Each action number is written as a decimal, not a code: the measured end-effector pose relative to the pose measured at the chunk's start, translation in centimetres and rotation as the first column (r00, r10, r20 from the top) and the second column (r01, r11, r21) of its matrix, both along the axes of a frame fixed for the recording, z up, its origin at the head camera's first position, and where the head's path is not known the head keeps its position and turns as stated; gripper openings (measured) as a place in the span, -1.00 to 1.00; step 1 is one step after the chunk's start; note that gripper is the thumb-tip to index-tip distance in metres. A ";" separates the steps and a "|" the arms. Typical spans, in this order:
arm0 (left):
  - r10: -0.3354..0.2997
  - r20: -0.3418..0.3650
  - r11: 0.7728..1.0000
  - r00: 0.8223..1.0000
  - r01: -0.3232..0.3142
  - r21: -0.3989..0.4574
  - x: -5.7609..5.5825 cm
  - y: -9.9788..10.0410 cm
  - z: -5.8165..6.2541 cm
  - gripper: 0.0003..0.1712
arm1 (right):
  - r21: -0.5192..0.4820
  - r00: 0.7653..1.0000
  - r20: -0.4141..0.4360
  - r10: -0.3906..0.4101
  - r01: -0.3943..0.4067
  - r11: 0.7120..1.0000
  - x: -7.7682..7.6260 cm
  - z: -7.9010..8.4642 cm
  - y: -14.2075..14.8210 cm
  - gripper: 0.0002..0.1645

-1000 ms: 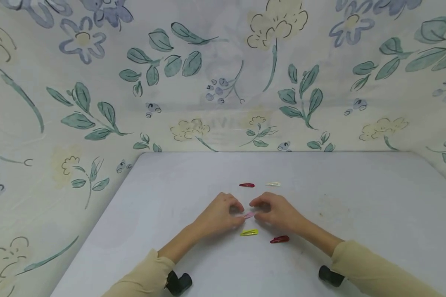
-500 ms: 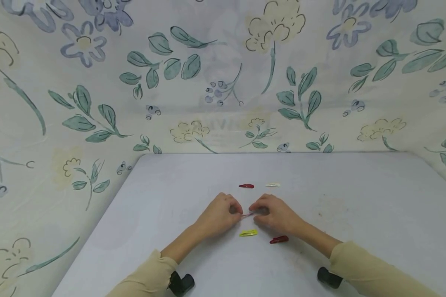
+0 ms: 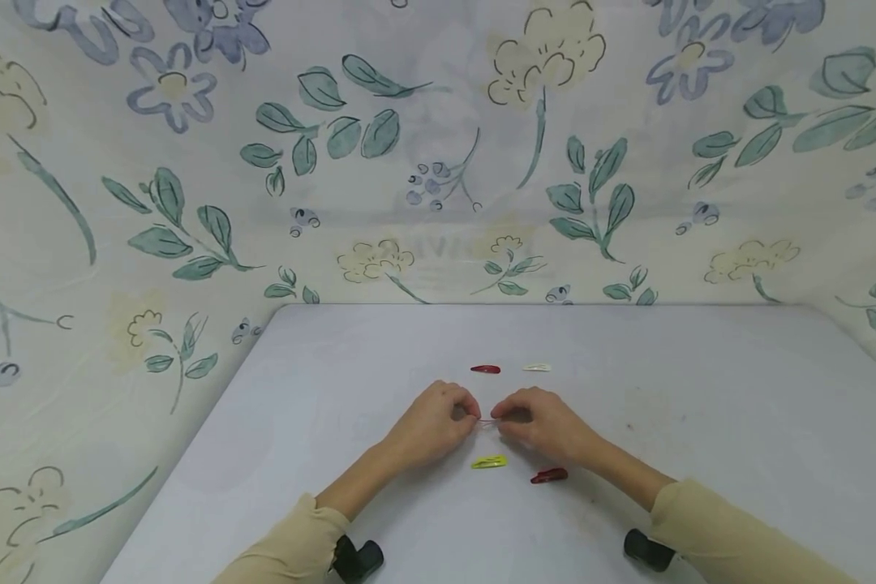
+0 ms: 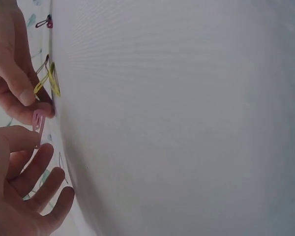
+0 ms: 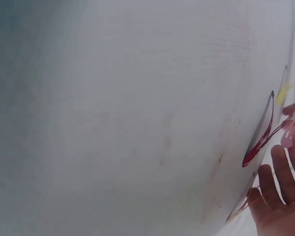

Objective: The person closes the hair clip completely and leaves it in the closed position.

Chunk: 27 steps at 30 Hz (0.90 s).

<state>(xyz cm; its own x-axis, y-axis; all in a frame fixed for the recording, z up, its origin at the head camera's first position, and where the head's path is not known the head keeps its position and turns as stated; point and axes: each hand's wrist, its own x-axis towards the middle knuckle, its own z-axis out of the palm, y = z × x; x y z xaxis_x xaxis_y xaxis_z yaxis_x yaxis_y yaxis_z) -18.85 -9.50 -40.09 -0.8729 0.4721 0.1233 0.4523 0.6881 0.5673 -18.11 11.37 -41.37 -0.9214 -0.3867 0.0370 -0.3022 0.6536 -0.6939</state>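
A pink snap hair clip is held between both hands over the table. My left hand pinches one end of it between thumb and forefinger, its other fingers spread in the left wrist view. At the opposite end, my right hand pinches the clip with thumb and fingertips. From the head view, only thin lines of the clip show between the fingertips. Nearer the body lie a yellow hair clip and a dark red hair clip. Beyond the hands are a red hair clip and a white hair clip.
The white tabletop ends at a floral-patterned cloth behind and on the left. Small specks mark the surface right of the hands. Black wrist devices sit by the beige sleeves.
The pink hair clip has turned from showing its flat side to showing thin lines from above. The fingertips have closed in on it slightly; the other clips stay where they were.
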 end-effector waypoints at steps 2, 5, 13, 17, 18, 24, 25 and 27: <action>0.001 0.008 1.000 1.000 -0.001 -0.001 0.0 0.0 0.1 -0.95 | -0.010 1.000 -0.001 -0.006 0.006 1.000 0.0 0.1 0.0 -0.79; 0.011 0.040 1.000 0.999 -0.011 0.002 0.0 0.1 0.2 -0.95 | -0.028 1.000 0.007 -0.021 0.021 0.999 0.1 0.2 -0.1 -0.82; 0.007 0.070 0.999 0.998 -0.011 0.046 0.0 0.0 0.3 -0.96 | -0.051 1.000 0.020 -0.013 0.014 0.999 0.0 0.7 -0.2 -0.86; -0.002 0.055 0.998 0.998 -0.001 0.056 -0.1 0.0 0.5 -0.96 | -0.064 1.000 0.024 -0.015 0.017 0.998 -0.2 0.9 -0.2 -0.88; -0.004 0.052 0.998 0.999 0.001 0.058 -0.1 0.0 0.6 -0.95 | -0.067 1.000 0.024 -0.019 0.021 0.998 -0.2 1.0 -0.1 -0.88; -0.027 0.038 0.996 0.999 0.023 0.088 -0.3 0.2 0.9 -0.94 | -0.089 0.998 0.050 -0.038 0.042 0.995 -0.5 1.7 0.2 -0.92; -0.031 0.034 0.995 0.999 0.027 0.094 -0.4 0.3 1.0 -0.94 | -0.097 0.997 0.060 -0.038 0.043 0.994 -0.6 1.8 0.2 -0.92; -0.039 0.027 0.993 0.999 0.036 0.111 -0.5 0.3 1.1 -0.94 | -0.114 0.996 0.077 -0.036 0.045 0.992 -0.7 2.0 0.3 -0.91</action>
